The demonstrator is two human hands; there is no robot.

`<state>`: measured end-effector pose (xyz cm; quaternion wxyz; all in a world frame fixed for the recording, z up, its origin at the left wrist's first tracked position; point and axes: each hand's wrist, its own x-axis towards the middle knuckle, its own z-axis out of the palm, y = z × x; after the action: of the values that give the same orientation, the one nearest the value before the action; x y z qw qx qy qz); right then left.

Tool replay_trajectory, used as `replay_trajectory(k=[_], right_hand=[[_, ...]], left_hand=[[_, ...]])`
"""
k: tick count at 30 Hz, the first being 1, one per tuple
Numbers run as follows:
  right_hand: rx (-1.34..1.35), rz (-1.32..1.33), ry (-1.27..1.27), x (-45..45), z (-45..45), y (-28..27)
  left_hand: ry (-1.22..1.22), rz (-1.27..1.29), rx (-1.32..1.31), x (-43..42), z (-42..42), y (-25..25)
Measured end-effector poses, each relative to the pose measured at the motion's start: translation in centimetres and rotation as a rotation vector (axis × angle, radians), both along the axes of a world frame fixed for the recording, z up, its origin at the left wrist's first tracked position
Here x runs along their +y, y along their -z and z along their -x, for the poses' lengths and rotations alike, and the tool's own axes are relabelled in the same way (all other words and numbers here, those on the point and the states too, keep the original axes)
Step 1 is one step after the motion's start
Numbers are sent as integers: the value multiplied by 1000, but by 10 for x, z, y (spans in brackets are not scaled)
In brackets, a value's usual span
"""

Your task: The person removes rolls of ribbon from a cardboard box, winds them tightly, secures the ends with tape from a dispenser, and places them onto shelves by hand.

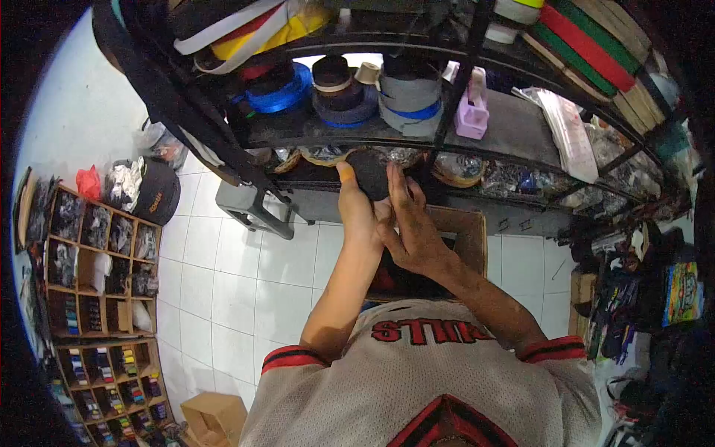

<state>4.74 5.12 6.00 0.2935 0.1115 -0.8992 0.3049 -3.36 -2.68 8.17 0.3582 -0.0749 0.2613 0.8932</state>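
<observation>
Between my two hands is a dark, round, roll-like item (369,174), held up in front of the shelf's lower edge. My left hand (356,203) grips it from the left, the thumb along its side. On the other side my right hand (406,220) lies against it, its fingers stretched upward and its palm side facing the item. The wrists are close together. Just above the hands, ribbon rolls stand on the shelf: a blue one (279,91), dark ones (345,104) and a grey stack (411,97).
A pink dispenser (471,108) and plastic packets (570,134) are on the black shelf (514,123). Below stand a grey stool (257,211) and a cardboard box (471,223). Wooden compartments (104,298) line the left; hanging goods (625,298) line the right.
</observation>
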Motion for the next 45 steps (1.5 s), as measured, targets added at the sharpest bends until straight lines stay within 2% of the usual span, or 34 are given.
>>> replay_trajectory(k=[2, 5, 8, 12, 17, 23, 25, 28, 30, 33, 37, 38, 41, 42, 45], right_hand=[[-38, -55, -15, -7, 2, -4], [-6, -152, 32, -9, 20, 9], [29, 10, 11, -12, 39, 5], [6, 163, 163, -20, 65, -8], [-9, 332, 292, -22, 100, -13], [128, 181, 342, -30, 124, -17], [169, 314, 327, -30, 134, -12], [158, 631, 269, -21, 150, -2], [203, 832, 141, -13, 166, -9], [194, 970, 158, -3, 185, -31], [264, 900, 308, 18, 225, -29], [244, 778, 364, 34, 238, -18], [15, 633, 700, 19, 242, -54], [24, 452, 836, 37, 259, -38], [-47, 358, 769, 39, 265, -40]], left_hand=[[-114, 34, -27, -6, 11, 13], [-121, -96, 33, -16, 25, 23], [-123, -41, 237, -27, 38, 23], [-20, -181, 200, -36, 50, -15], [-18, -210, 110, -39, 73, 3], [-22, -270, 180, -35, 93, 3], [-36, -189, 294, -35, 101, 5], [13, -160, 127, -33, 112, -1], [-1, -167, 150, -33, 116, 3], [-12, -194, 161, -32, 115, 25], [-2, -159, 140, -36, 103, 47], [-2, -146, 147, -38, 99, 54], [8, -108, 173, -43, 91, 69], [19, -94, 180, -46, 90, 71], [20, -92, 200, -55, 88, 84]])
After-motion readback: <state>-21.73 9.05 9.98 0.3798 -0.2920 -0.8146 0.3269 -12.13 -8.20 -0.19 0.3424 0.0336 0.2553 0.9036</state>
